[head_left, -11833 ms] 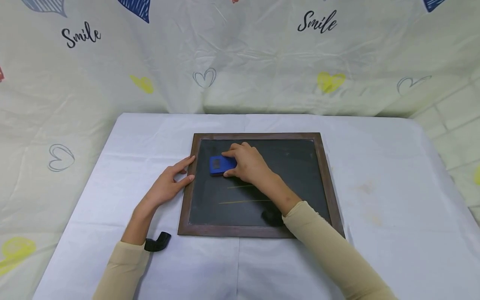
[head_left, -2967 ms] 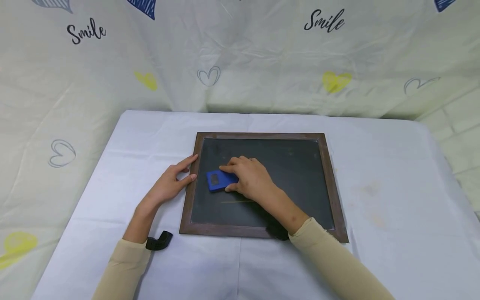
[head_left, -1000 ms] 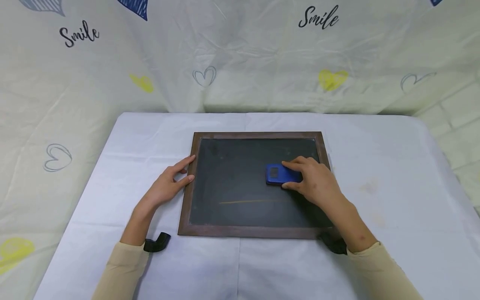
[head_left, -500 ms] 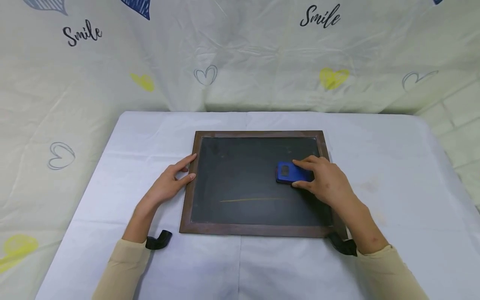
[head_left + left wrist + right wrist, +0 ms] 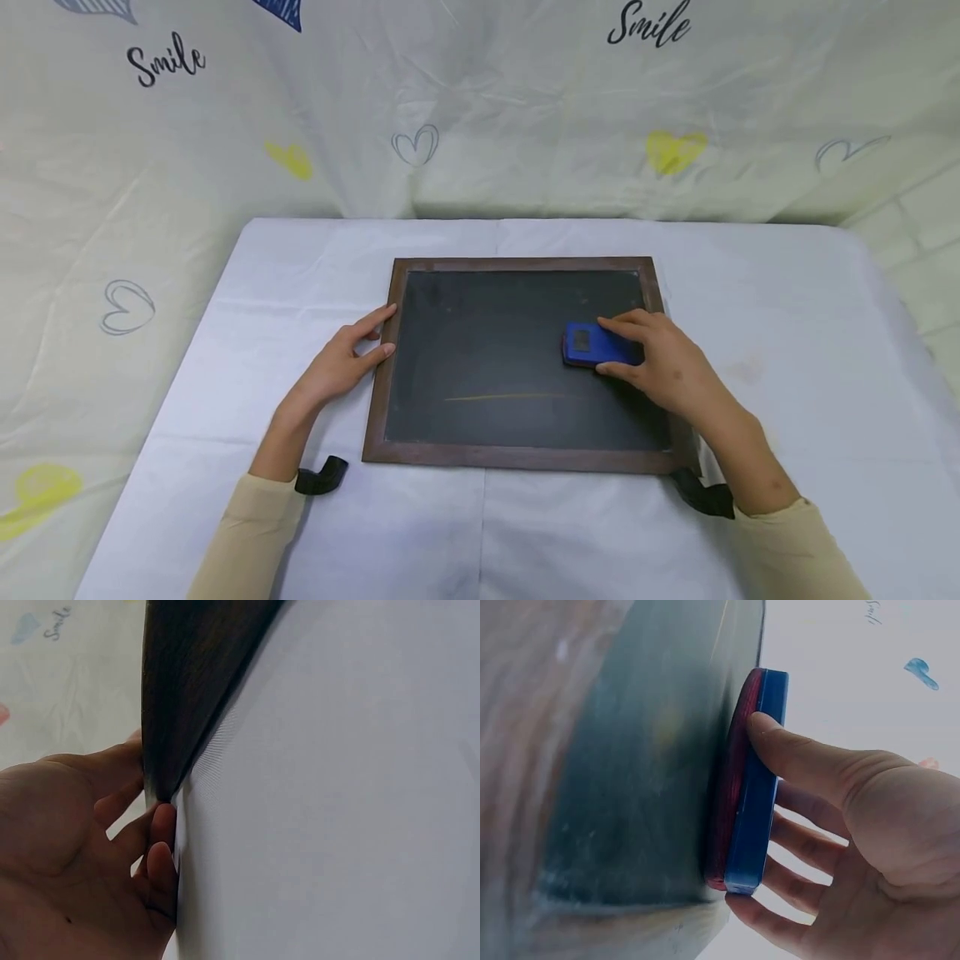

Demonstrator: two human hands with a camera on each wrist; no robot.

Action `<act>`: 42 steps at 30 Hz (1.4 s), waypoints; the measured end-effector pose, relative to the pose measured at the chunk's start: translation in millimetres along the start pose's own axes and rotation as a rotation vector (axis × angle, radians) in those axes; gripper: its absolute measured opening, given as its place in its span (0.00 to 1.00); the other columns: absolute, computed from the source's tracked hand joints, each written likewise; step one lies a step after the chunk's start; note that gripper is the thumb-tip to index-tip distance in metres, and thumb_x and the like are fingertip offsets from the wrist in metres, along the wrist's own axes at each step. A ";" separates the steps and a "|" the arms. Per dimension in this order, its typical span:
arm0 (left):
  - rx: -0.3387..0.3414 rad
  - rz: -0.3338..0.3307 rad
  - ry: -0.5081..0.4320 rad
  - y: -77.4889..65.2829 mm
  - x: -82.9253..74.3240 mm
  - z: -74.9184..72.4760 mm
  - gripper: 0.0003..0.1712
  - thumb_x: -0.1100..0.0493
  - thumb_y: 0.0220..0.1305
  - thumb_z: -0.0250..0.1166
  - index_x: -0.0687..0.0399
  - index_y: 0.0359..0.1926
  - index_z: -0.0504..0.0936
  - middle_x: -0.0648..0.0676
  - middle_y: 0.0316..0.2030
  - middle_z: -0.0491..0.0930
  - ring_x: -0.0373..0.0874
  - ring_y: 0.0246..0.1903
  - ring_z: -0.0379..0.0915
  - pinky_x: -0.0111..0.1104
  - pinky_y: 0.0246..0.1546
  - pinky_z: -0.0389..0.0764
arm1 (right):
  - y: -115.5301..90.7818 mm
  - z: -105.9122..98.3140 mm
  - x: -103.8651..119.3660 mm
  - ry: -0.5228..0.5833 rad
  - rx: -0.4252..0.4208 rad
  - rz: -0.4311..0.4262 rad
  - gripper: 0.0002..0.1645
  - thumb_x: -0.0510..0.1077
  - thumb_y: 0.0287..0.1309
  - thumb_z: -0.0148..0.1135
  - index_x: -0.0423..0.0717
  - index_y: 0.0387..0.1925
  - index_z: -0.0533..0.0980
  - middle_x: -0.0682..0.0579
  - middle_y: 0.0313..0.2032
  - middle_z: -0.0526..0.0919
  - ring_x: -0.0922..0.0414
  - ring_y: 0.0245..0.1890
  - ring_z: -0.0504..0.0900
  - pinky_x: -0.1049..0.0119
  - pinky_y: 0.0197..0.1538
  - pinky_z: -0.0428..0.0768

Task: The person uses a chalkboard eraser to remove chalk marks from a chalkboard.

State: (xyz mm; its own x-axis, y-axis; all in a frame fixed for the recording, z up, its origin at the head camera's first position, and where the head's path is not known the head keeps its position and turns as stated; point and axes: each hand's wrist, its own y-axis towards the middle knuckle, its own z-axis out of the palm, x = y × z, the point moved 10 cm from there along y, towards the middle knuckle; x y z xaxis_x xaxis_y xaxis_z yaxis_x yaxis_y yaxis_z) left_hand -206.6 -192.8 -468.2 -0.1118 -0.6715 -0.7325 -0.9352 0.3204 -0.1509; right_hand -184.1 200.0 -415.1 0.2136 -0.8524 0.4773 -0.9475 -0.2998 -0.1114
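Note:
My right hand [image 5: 663,358] pinches a blue chalkboard eraser [image 5: 583,345] between thumb and fingers, over the right part of the framed chalkboard [image 5: 480,342]. In the right wrist view, the eraser's dark red felt [image 5: 731,802] faces the board surface, and the fingers [image 5: 802,844] lie along its far side. A single thin yellow chalk line [image 5: 502,397] crosses the lower middle of the board. At the board's left side, my left hand [image 5: 337,364] touches the wooden frame [image 5: 378,392] with forefinger and thumb; the left wrist view shows its other fingers loosely bent beside the frame edge [image 5: 169,765].
The board lies flat on a table with a white cloth [image 5: 787,333]. A pale curtain [image 5: 517,108] with hearts and lettering hangs behind it. Black wrist mounts [image 5: 322,477] sit on both arms, the right one close to the frame's lower right corner.
The right hand has slid the eraser left to right across the board, more slowly of late. Of two yellow lines seen earlier, the upper is gone. The left hand keeps its place.

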 end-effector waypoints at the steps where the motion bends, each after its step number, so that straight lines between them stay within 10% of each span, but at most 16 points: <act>1: -0.001 -0.001 -0.001 0.2 -0.1 -0.2 0.38 0.54 0.77 0.62 0.46 0.82 0.59 0.55 0.81 0.60 0.58 0.66 0.70 0.46 0.54 0.72 | -1.0 -0.5 -0.5 -0.002 -0.002 -0.003 0.41 0.50 0.60 0.77 0.46 0.73 0.73 0.40 0.65 0.77 0.37 0.66 0.71 0.36 0.63 0.74; 42: 0.003 -0.029 -0.023 -1.3 1.7 0.9 0.38 0.53 0.77 0.62 0.42 0.82 0.59 0.60 0.72 0.69 0.53 0.53 0.69 0.34 0.37 0.69 | -53.4 -5.0 -6.5 -0.071 -0.014 -0.065 0.40 0.48 0.49 0.83 0.44 0.65 0.80 0.43 0.58 0.82 0.39 0.59 0.76 0.34 0.60 0.72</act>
State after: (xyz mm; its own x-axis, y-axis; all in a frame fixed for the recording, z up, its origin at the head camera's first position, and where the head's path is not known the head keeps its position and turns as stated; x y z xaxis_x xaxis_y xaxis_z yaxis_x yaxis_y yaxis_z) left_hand -205.2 -193.7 -469.9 -0.0764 -0.6651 -0.7429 -0.9369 0.3028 -0.1747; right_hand -136.1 223.7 -407.9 0.2910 -0.8598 0.4197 -0.9341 -0.3501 -0.0695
